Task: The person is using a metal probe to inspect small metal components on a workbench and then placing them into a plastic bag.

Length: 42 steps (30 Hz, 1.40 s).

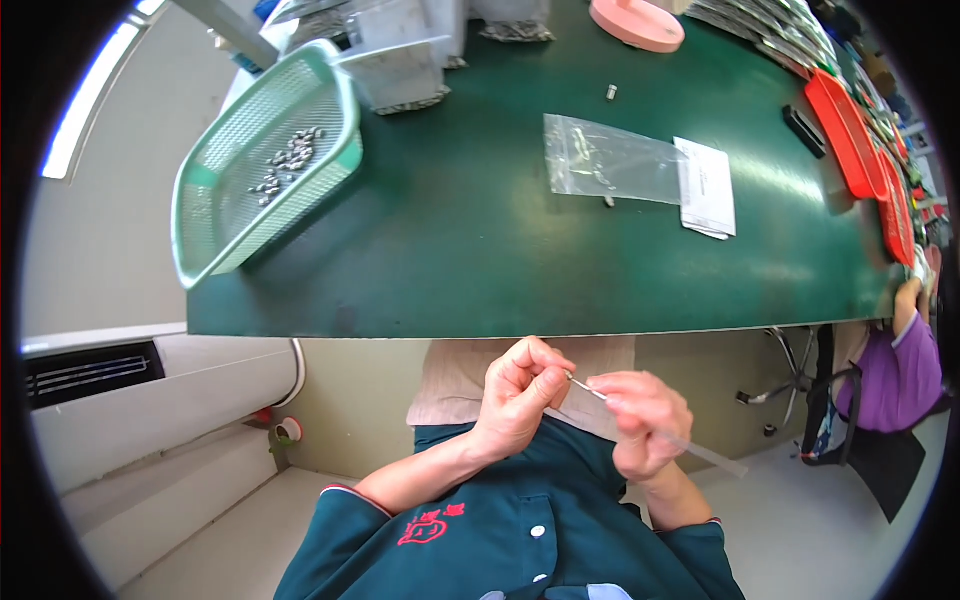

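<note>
Both my hands are raised close together in front of my lap, just short of the table's near edge. My left hand (522,398) is closed in a pinch on a tiny piece at its fingertips, mostly hidden by the fingers. In the closed fingers of my right hand (648,418) is a thin rod-like tool (716,458). Its slim metal shaft points left, and the tip meets the piece at my left fingertips. The flat translucent end of the tool sticks out beyond my right hand, toward the lower right.
On the green table (450,270) stands a pale green basket (350,125) of small metal parts. Farther right lie a clear plastic bag (625,165), folded white paper (708,190) and a pink round dish (640,25). Red trays (845,130) line the right side, near a person in purple (895,375).
</note>
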Each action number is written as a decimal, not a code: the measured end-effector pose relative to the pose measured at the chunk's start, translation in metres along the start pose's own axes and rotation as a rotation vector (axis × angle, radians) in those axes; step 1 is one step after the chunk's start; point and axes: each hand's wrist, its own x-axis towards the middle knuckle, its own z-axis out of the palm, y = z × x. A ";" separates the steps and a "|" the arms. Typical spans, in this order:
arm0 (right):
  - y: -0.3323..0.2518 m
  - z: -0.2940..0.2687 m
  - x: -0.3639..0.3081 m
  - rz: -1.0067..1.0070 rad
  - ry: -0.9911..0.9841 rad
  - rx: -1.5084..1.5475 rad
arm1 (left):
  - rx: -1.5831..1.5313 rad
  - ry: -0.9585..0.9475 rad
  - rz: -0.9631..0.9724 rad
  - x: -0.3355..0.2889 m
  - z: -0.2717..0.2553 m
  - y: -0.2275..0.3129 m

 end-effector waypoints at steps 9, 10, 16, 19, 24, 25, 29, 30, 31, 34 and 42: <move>0.013 0.021 0.023 -0.195 0.015 0.000 | -0.157 0.042 -0.073 0.010 0.001 0.028; 0.014 0.023 0.024 -0.220 -0.007 -0.021 | -0.064 0.031 0.006 0.011 -0.003 0.027; 0.017 0.025 0.037 -0.067 0.029 0.203 | -0.326 -0.071 -0.156 0.016 -0.008 0.037; 0.023 0.031 0.039 -0.251 0.027 0.071 | -0.145 0.021 -0.059 0.017 -0.005 0.040; 0.016 0.028 0.047 0.014 -0.032 0.335 | 0.265 0.046 0.297 0.012 -0.006 0.044; 0.014 0.030 0.046 0.085 0.005 0.424 | 0.296 -0.003 0.318 0.012 -0.007 0.045; 0.020 0.035 0.047 -0.159 0.060 0.197 | -0.182 -0.029 -0.083 0.016 -0.010 0.049; 0.021 0.035 0.048 -0.250 0.070 0.096 | -0.150 -0.007 -0.103 0.015 -0.009 0.047; 0.022 0.034 0.050 -0.340 0.081 -0.006 | -0.083 -0.018 -0.093 0.014 -0.009 0.046; 0.022 0.040 0.050 -0.354 0.041 -0.023 | -0.036 0.077 -0.002 0.014 -0.011 0.042; 0.019 0.042 0.044 -0.153 0.027 0.209 | 0.255 0.030 0.284 0.013 -0.015 0.049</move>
